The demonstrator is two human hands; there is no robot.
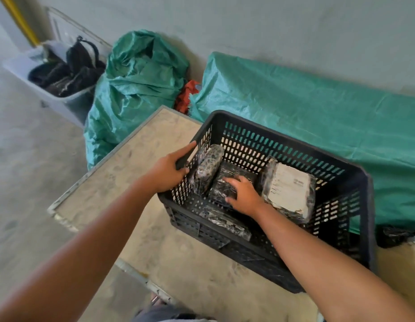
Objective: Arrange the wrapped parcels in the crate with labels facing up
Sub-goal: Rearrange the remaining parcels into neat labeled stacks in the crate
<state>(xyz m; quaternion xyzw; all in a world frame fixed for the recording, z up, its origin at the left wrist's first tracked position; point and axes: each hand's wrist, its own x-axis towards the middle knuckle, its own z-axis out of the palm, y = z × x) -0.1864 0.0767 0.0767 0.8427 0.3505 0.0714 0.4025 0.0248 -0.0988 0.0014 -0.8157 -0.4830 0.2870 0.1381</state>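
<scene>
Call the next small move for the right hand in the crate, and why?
Probably close on the dark parcel under the right hand and turn it over: no label shows on its top, while the parcel beside it lies label up. The left hand holds the crate rim.

The light is soft and even, like daylight indoors, and nothing is very dark or very bright. Shadows are faint. Small white glints shine on the plastic wrap of the parcel [224, 187] under the right hand [245, 196]. The label on the parcel [291, 190] just right of that hand is too blurry to read. The wide lens bends things near the edges, so both arms look long and stretched. The whole picture looks a little soft and smeared.
</scene>
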